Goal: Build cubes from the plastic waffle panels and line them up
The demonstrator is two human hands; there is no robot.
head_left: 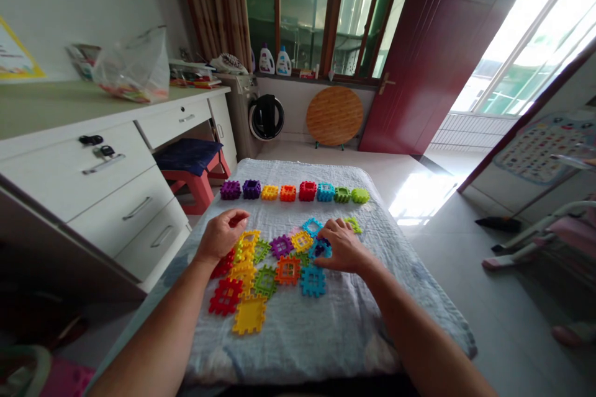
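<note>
My right hand [345, 245] reaches over the right side of a loose spread of plastic interlocking tiles, thumb and fingers closed around a blue interlocking tile [320, 249]; a dark purple piece shows by it. My left hand [225, 233] hovers at the left of the spread with fingers curled in, nothing visible in them. Near it lie red tiles [226, 296] and yellow tiles [250, 313], some overlapping. Between the hands are an orange tile [287, 270], a purple tile [282, 246] and a green tile [265, 281]. Another blue tile [313, 281] lies below my right hand.
A row of assembled cubes, among them a red cube [308, 190] and a purple cube [230, 190], stands across the far part of the cloth-covered table [344, 335]. A white desk [112, 115] and a stool [190, 158] are at left; a red door [419, 74] is behind.
</note>
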